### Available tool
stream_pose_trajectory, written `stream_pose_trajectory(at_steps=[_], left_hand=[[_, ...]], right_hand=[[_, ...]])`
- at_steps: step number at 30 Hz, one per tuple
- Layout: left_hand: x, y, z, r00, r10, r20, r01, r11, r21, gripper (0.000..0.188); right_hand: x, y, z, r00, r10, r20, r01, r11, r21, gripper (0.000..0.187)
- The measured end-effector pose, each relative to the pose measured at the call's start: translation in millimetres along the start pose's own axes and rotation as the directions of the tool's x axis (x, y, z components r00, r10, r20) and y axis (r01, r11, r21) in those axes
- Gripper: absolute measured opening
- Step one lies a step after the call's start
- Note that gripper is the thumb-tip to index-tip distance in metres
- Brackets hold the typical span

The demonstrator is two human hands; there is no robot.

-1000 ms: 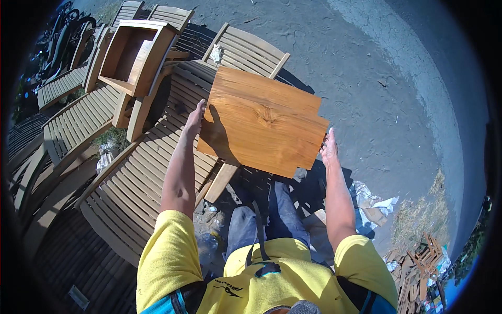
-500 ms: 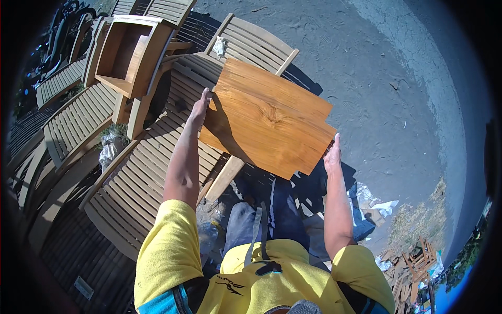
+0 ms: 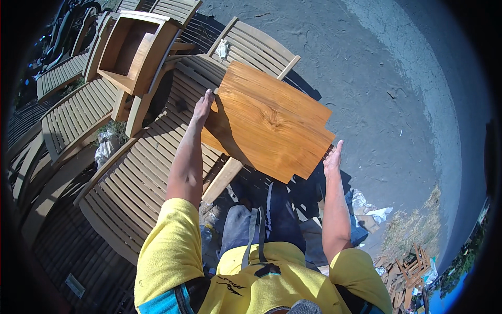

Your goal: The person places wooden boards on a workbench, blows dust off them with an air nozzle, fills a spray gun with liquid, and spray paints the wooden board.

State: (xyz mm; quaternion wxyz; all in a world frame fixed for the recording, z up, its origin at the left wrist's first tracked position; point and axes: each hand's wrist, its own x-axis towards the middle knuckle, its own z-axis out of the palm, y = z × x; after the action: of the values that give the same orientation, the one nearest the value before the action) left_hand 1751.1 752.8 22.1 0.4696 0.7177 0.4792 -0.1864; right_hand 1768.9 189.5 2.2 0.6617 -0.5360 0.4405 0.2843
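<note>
A varnished wooden board (image 3: 272, 125) with notched corners lies flat over the slatted wooden chair (image 3: 144, 183), its right part jutting out past the chair. At the board's left edge is my left hand (image 3: 202, 108), fingers stretched out along the edge; whether it presses on the wood is hard to tell. Beside the right corner, slightly off the board, my right hand (image 3: 333, 159) is open with its fingers apart. Across the board's left part falls the shadow of my left arm. Whatever supports the board from below is mostly hidden.
A small open wooden box (image 3: 130, 52) stands at the upper left among several slatted chairs. Behind the board is another chair (image 3: 256, 44) with a white cloth (image 3: 222, 48) on it. Scrap wood (image 3: 408, 277) and crumpled sheeting (image 3: 368, 206) lie on the ground at lower right.
My right hand has come slightly away from the board's right corner. The left hand keeps its place at the edge, and the board stays put against the chair while the view shifts a little.
</note>
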Motion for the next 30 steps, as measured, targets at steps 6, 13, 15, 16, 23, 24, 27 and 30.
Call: stream_pose_trajectory(at_steps=[6, 13, 15, 16, 23, 24, 27, 30], left_hand=[[-73, -19, -21, 0.786, 0.37, -0.495, -0.383, 0.92, 0.079, 0.051], [-302, -92, -10, 0.687, 0.51, -0.517, -0.555, 0.828, 0.078, 0.021], [-377, -149, -3, 0.696, 0.554, -0.458, -0.559, 0.817, 0.138, 0.022], [-411, -188, 5, 0.771, 0.475, -0.425, -0.453, 0.877, 0.158, 0.024], [-623, -452, 94, 0.909, -0.304, -0.287, 0.271, 0.951, -0.148, 0.048], [-648, -481, 119, 0.895, -0.381, -0.231, 0.302, 0.9, -0.314, 0.053], [-703, -565, 188, 0.921, -0.389, -0.008, 0.361, 0.864, -0.352, 0.054], [-750, -607, 236, 0.924, -0.369, 0.101, 0.367, 0.782, -0.503, 0.049]], right_hand=[[-33, 11, -24, 0.99, 0.018, -0.139, -0.038, 0.989, -0.141, 0.102], [-78, 51, -112, 0.958, -0.136, -0.252, -0.087, 0.7, -0.709, 0.083], [-88, 64, -107, 0.97, -0.182, -0.159, -0.032, 0.553, -0.833, 0.079], [-95, 72, -103, 0.955, -0.297, -0.013, 0.069, 0.265, -0.962, 0.075], [-180, 123, -25, 0.869, -0.082, 0.489, 0.447, -0.298, -0.844, 0.067], [-190, 136, -16, 0.858, -0.052, 0.51, 0.472, -0.311, -0.825, 0.068], [-233, 191, -1, 0.847, 0.121, 0.518, 0.529, -0.294, -0.796, 0.075], [-275, 261, -16, 0.826, 0.302, 0.475, 0.558, -0.323, -0.764, 0.083]])
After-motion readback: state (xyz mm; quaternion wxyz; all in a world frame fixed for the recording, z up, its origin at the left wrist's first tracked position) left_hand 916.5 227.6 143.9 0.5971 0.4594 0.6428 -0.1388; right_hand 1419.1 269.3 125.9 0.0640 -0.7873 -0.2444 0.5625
